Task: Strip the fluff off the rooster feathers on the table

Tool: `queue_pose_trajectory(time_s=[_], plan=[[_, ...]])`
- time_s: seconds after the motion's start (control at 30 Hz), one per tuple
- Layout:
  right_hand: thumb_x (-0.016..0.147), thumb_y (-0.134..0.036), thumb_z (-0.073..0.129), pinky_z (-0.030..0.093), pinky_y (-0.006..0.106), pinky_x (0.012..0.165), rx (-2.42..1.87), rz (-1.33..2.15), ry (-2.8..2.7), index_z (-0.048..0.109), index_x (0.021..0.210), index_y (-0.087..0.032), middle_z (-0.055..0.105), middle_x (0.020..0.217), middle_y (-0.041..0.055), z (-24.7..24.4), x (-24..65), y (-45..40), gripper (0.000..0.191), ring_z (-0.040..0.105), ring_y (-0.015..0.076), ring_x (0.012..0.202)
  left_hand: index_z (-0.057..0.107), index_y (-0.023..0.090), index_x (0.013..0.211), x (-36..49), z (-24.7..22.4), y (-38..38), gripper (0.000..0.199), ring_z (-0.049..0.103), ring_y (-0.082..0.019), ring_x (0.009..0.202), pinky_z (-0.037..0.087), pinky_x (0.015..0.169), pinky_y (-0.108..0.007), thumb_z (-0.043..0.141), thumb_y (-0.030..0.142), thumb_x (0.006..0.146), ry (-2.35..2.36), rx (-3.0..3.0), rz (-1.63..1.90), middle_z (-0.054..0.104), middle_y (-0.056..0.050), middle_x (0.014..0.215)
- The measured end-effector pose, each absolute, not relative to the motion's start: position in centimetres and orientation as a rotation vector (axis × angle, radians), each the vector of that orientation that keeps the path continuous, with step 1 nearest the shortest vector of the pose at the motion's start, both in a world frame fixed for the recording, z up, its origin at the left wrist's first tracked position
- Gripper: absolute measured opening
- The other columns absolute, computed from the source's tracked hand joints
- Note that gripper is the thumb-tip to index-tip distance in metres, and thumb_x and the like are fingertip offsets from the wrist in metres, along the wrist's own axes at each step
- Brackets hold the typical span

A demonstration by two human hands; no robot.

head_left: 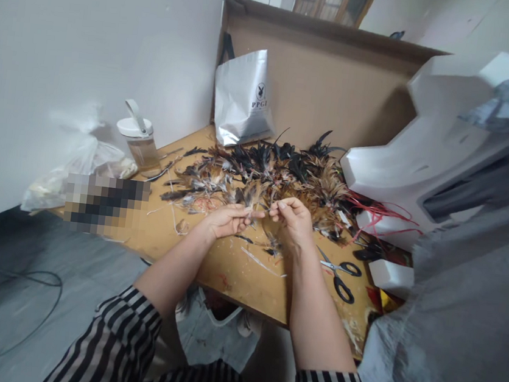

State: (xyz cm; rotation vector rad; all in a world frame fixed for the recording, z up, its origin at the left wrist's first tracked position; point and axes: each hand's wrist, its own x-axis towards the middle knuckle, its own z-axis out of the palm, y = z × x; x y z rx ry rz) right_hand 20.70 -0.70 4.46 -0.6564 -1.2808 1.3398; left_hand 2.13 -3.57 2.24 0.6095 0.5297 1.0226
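Brown and black feathers (285, 164) lie in bunches across the back of the wooden table (244, 285). In front of them my left hand (229, 220) pinches the base of a small brown feather bunch (253, 194), whose tips point up and away. Just to its right, my right hand (293, 219) is closed at the fingertips, close to the left fingers but apart from them. What it pinches, if anything, is too small to make out. A few loose dark feathers (270, 249) and a thin white strip (262, 262) lie below my hands.
Scissors with black handles (346, 280) lie at the right, near red strings (382, 216) and white foam (392, 276). A silver bag (242, 101) stands at the back against cardboard (330, 89). At the left are a lidded cup (143, 144) and a plastic bag (87, 163).
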Motion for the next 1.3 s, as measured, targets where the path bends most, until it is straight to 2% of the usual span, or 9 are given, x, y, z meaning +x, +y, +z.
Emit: queue_pose_trajectory(time_s=[0.07,0.17,0.37,0.57,0.83,1.0,1.3], plan=[[0.071,-0.033,0.065,0.046,0.02,0.052,-0.668,1.323,-1.34,0.058,0.072,-0.018,0.065,0.072,0.0016,4.5,20.6,-0.9,0.016,0.06,0.01,0.059,0.052,0.009,0.07,2.1,2.3,-3.7,0.009,0.047,-0.001,0.046,0.041,0.043,-0.013,0.059,0.011,0.074,0.522,0.652,0.992,0.064,-0.016,0.099],[0.071,-0.035,0.064,0.046,0.021,0.053,-0.675,1.323,-1.393,0.058,0.073,-0.018,0.065,0.072,0.002,4.7,20.3,-1.2,0.019,0.06,0.0107,0.06,0.053,0.008,0.069,2.0,2.2,-3.7,0.01,0.04,0.0,0.041,0.037,0.039,-0.013,0.061,0.013,0.074,0.552,0.722,0.962,0.065,-0.016,0.097],[0.068,-0.04,0.065,0.046,0.022,0.051,-0.692,1.35,-1.423,0.056,0.07,-0.017,0.064,0.065,0.0015,4.9,19.7,-1.6,0.024,0.057,0.0098,0.054,0.059,0.006,0.074,2.2,1.9,-3.7,0.007,0.046,-0.001,0.044,0.035,0.039,-0.011,0.063,0.011,0.071,0.592,0.762,0.937,0.066,-0.01,0.081],[0.066,-0.039,0.067,0.044,0.021,0.051,-0.717,1.36,-1.332,0.057,0.07,-0.017,0.063,0.065,0.001,4.5,19.5,-1.3,0.024,0.058,0.0102,0.056,0.059,0.008,0.073,2.4,2.2,-4.0,0.008,0.056,-0.007,0.053,0.045,0.051,-0.017,0.065,0.011,0.068,0.629,0.736,0.935,0.063,-0.006,0.07],[0.067,-0.037,0.066,0.039,0.018,0.046,-0.757,1.324,-1.338,0.057,0.069,-0.017,0.061,0.057,-0.001,4.1,19.1,-1.1,0.022,0.053,0.0078,0.049,0.061,0.007,0.071,2.7,2.5,-4.4,0.013,0.057,-0.009,0.059,0.044,0.057,-0.02,0.07,0.015,0.064,0.573,0.794,0.936,0.062,-0.007,0.067],[0.064,-0.037,0.067,0.037,0.019,0.045,-0.792,1.349,-1.319,0.055,0.067,-0.018,0.059,0.052,-0.0018,4.3,18.8,-1.4,0.023,0.049,0.0074,0.044,0.063,0.006,0.081,2.7,2.3,-4.3,0.019,0.059,-0.01,0.063,0.045,0.062,-0.021,0.069,0.013,0.065,0.552,0.777,0.921,0.065,-0.009,0.077],[0.065,-0.036,0.066,0.037,0.019,0.044,-0.813,1.327,-1.313,0.055,0.068,-0.018,0.06,0.053,-0.002,4.0,18.6,-1.3,0.021,0.05,0.0078,0.045,0.062,0.006,0.078,2.8,2.1,-4.2,0.014,0.059,-0.011,0.063,0.047,0.062,-0.023,0.068,0.01,0.066,0.554,0.736,0.946,0.064,-0.008,0.072]])
